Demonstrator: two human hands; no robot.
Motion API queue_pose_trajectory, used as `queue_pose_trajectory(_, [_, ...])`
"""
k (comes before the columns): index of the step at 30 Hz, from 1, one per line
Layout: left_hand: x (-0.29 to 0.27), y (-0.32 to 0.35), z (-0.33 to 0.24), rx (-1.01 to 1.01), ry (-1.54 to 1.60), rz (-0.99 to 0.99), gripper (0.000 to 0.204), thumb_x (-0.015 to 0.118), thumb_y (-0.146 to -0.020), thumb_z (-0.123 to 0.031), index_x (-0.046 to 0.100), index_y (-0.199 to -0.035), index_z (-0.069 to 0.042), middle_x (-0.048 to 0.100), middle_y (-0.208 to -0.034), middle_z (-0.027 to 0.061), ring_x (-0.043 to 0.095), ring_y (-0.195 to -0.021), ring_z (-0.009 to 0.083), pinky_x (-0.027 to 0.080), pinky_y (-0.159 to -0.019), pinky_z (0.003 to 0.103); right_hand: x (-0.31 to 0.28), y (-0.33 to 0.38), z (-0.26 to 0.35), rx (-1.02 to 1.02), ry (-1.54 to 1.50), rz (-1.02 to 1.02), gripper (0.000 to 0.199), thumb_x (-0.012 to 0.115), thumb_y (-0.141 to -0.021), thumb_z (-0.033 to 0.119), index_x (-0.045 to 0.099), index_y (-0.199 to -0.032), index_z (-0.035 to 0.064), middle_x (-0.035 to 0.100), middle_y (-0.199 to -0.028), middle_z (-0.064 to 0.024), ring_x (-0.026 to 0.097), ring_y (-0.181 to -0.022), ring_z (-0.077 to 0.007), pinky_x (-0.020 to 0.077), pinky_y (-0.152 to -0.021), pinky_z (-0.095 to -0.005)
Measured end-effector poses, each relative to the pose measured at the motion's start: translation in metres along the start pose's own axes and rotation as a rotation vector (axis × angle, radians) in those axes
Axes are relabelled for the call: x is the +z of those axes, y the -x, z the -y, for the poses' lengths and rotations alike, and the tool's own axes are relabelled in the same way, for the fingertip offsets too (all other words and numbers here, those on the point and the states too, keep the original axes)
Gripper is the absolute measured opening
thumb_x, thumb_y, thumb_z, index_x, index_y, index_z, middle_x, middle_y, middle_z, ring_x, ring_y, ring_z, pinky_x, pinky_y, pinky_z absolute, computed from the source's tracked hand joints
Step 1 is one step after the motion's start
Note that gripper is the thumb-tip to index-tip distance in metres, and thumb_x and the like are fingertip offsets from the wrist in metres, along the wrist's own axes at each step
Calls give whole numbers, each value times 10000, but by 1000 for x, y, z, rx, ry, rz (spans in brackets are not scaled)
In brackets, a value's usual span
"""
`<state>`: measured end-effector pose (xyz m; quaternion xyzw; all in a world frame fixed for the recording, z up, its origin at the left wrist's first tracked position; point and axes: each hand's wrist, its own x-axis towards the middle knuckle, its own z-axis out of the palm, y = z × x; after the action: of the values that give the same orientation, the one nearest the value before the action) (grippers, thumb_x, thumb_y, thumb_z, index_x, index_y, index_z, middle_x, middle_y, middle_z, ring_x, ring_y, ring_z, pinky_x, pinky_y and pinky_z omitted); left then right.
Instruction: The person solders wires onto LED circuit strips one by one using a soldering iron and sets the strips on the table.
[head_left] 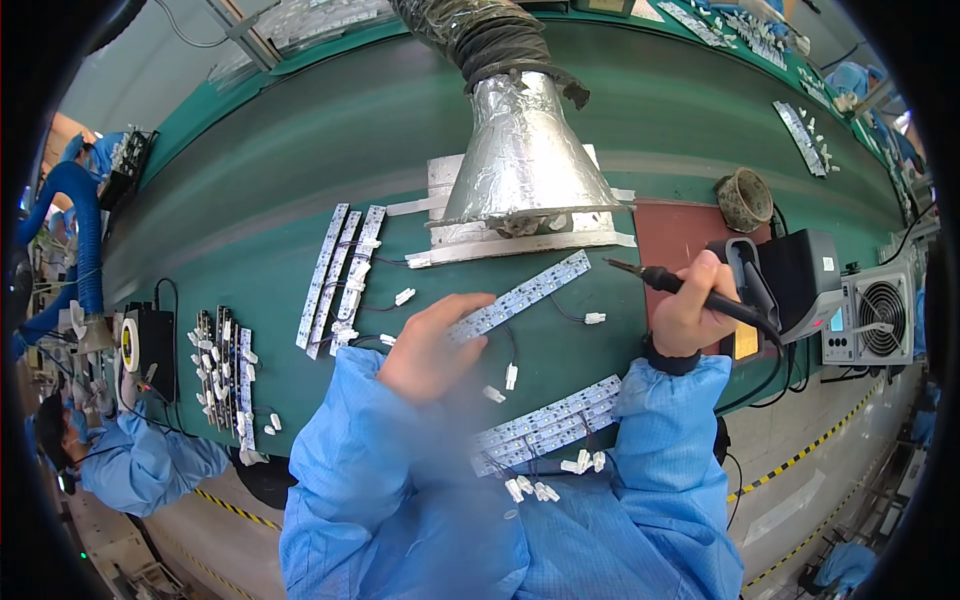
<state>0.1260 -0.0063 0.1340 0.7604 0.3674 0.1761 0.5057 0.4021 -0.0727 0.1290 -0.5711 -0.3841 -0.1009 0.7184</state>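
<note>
Hands apart over green matte desk. Left hand pinning long white LED strip, flat, angled, under crinkled foil fume hood. Right hand closed around slim black soldering iron, tip near strip's far end. More strips, white plastic connectors at near edge. Factory line, blue sleeves.
</note>
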Motion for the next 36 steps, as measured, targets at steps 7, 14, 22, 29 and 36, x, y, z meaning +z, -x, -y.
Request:
queue_pose_trajectory(7, [-8,-3,3,-173,225,65,448,659,-932,18,578,-1372,5,699,-1223,132,655,-1120,179,506,-991,313,-2,-2,5,56,7,-105,400,595,-994,149,476,-638,13,472,-601,-21,473,-615,-111,380,-591,-270])
queue_pose_trajectory(14, [-8,-4,5,-195,289,89,456,635,-943,45,550,-1391,44,683,-1247,137,639,-1158,169,485,-1029,306,-2,-2,9,100,3,-107,393,591,-996,146,473,-646,12,472,-615,-25,471,-631,-120,388,-610,-278])
queue_pose_trajectory(22, [-5,-2,3,-123,215,64,468,665,-926,30,563,-1382,16,678,-1228,119,614,-1152,152,476,-1016,294,-3,-1,8,99,0,-94,386,577,-1012,148,482,-664,11,478,-633,-25,459,-648,-117,385,-641,-275])
queue_pose_trajectory(29, [0,-2,4,-31,82,55,458,671,-921,3,570,-1368,15,673,-1215,125,623,-1131,171,485,-996,305,-23,-18,19,144,28,-231,344,573,-1025,143,520,-719,-4,522,-704,-38,483,-684,-138,403,-686,-276])
queue_pose_trajectory(36, [-2,1,11,15,117,41,465,688,-913,-19,579,-1364,10,678,-1204,131,631,-1115,180,488,-979,308,-130,-31,41,15,17,-509,297,577,-1039,159,556,-774,26,501,-729,-15,480,-680,-121,391,-634,-262])
